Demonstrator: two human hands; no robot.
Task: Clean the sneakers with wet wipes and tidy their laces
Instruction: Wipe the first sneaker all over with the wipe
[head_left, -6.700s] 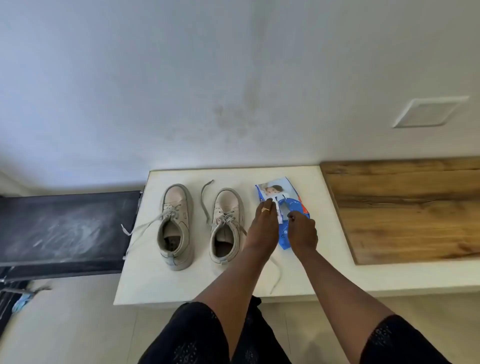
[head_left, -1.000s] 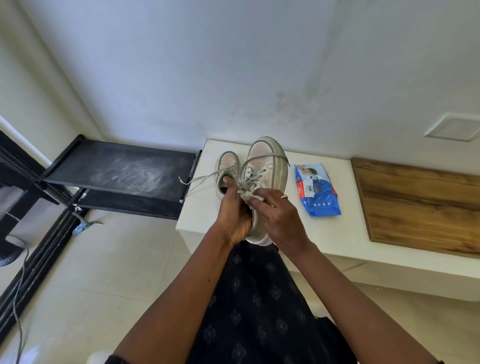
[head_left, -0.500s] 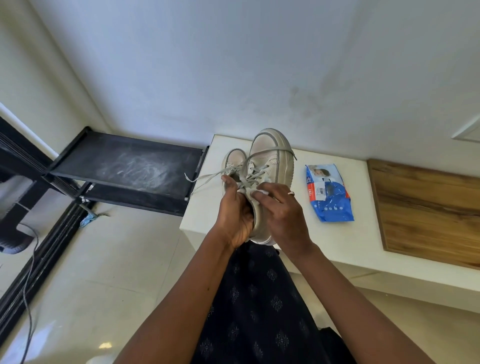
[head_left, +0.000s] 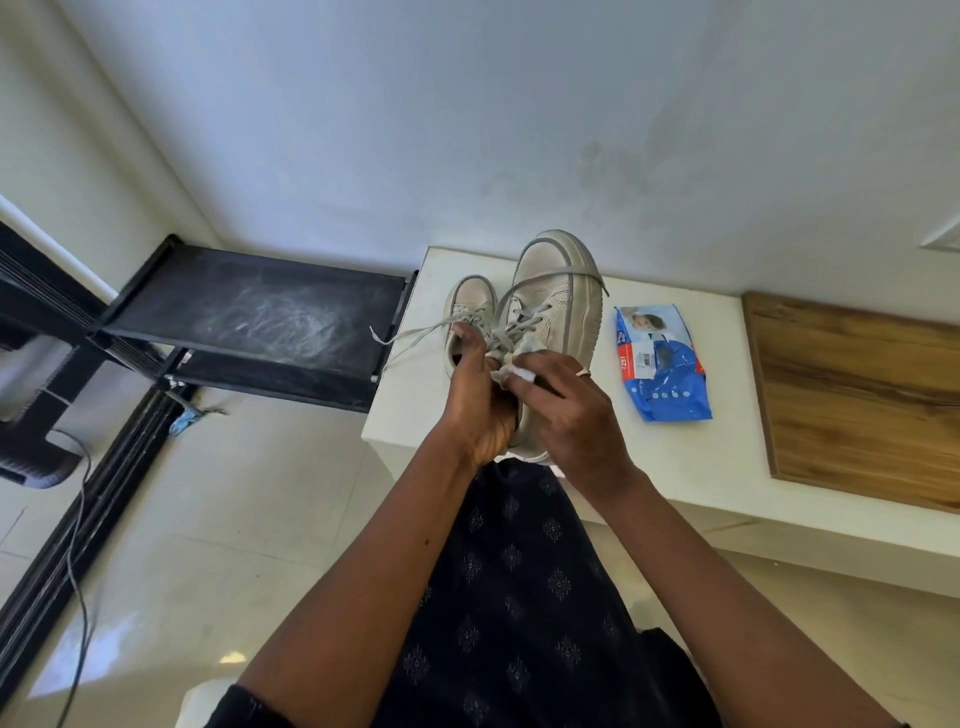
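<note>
A beige sneaker (head_left: 558, 291) is held up above the white table's (head_left: 691, 457) near edge, toe pointing away. My left hand (head_left: 480, 400) grips it at the collar, thumb inside the opening. My right hand (head_left: 571, 410) pinches a white wet wipe (head_left: 522, 364) against the shoe's tongue, by the grey laces (head_left: 511, 327). One lace loops over the toe, another trails left. The second sneaker (head_left: 467, 301) stands on the table behind, partly hidden by my left hand. The blue wet wipes pack (head_left: 660, 364) lies flat on the table to the right.
A wooden board (head_left: 857, 400) covers the table's right part. A black dusty shelf rack (head_left: 260, 317) stands left of the table. A cable (head_left: 78, 519) runs over the tiled floor at the left. The wall rises right behind the table.
Since 6.7 s ago one sneaker was lifted off the table and a wipe taken from the pack. Over the last second my right hand slid the wipe slightly along the tongue; the view shifted.
</note>
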